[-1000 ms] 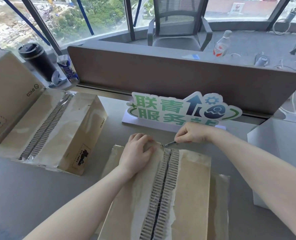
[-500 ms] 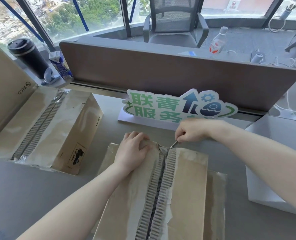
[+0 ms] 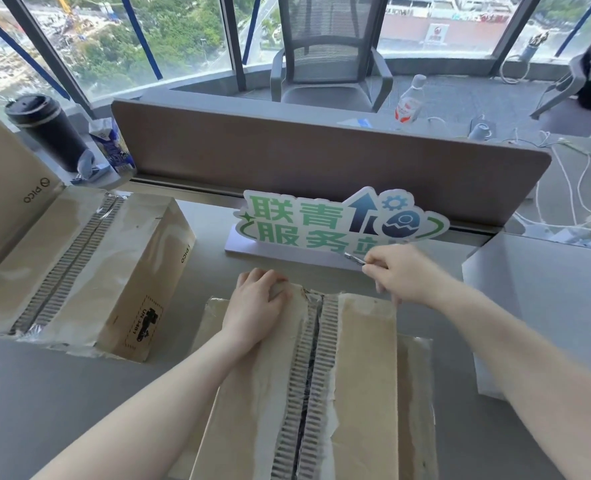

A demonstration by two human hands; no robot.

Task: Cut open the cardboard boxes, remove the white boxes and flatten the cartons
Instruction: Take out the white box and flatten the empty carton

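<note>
While my left hand [image 3: 257, 299] lies palm down on the far end of the cardboard box [image 3: 356, 375] in front of me, fingers loosely bent over its far edge, my right hand [image 3: 399, 275] hovers just past that same edge, its fingers pinched on a thin metal blade [image 3: 354, 258]. I see the blade's tip pointing left, off the box, in front of the base of the green and white sign [image 3: 339, 220]. Down the middle of the box runs a seam with grey ribbed tape [image 3: 313, 382] on both sides and a dark slit between them. At the far end the tape looks torn. A second box [image 3: 89, 271] with the same taped seam lies to the left on the grey desk [image 3: 44, 403], closed, and a third one [image 3: 6, 188] stands just behind it. A white box [image 3: 543, 292] sits at the right, beside my right forearm. Behind the sign stands a brown partition [image 3: 321, 161]; a black tumbler [image 3: 49, 133] is at its left end.
</note>
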